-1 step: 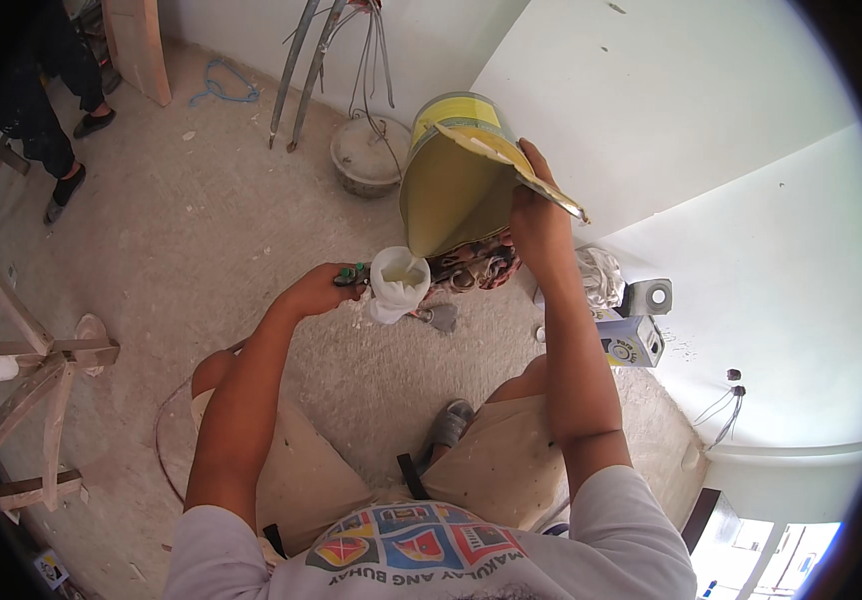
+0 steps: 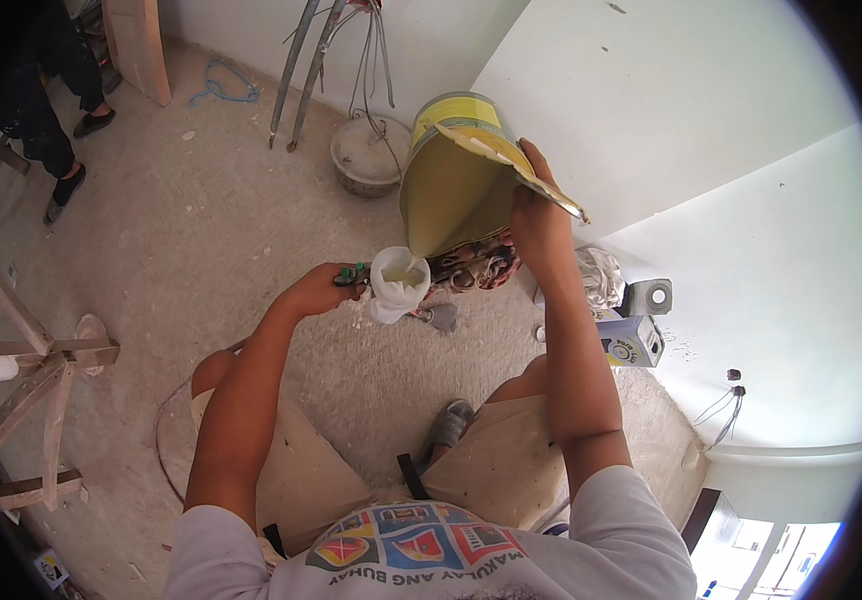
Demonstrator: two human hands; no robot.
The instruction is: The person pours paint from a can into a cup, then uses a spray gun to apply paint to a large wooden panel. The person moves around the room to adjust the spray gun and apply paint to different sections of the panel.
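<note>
In front of me, my left hand (image 2: 323, 291) is closed round a dark spray gun (image 2: 352, 275) with green knobs. A white cup (image 2: 391, 308), lined with pale cloth or mesh, stands at the gun's end with whitish liquid inside. My right hand (image 2: 541, 222) grips the edge of a large paint can (image 2: 466, 195) by its bent-back lid (image 2: 496, 152). The can is tipped toward me, its lower lip right over or beside the cup. Whether liquid is flowing cannot be made out. Behind the cup lies a dark red patterned cloth (image 2: 481, 270), partly hidden by the can.
A putty knife (image 2: 439, 317) lies below the cup. Beyond stand a lidded bucket (image 2: 366, 155) and metal pipes (image 2: 301, 80). At right are a rectangular tin (image 2: 636, 340) and crumpled foil-like wrap (image 2: 601, 278). Wooden trestles (image 2: 46, 360) stand left; another person's legs (image 2: 51, 130) are far left.
</note>
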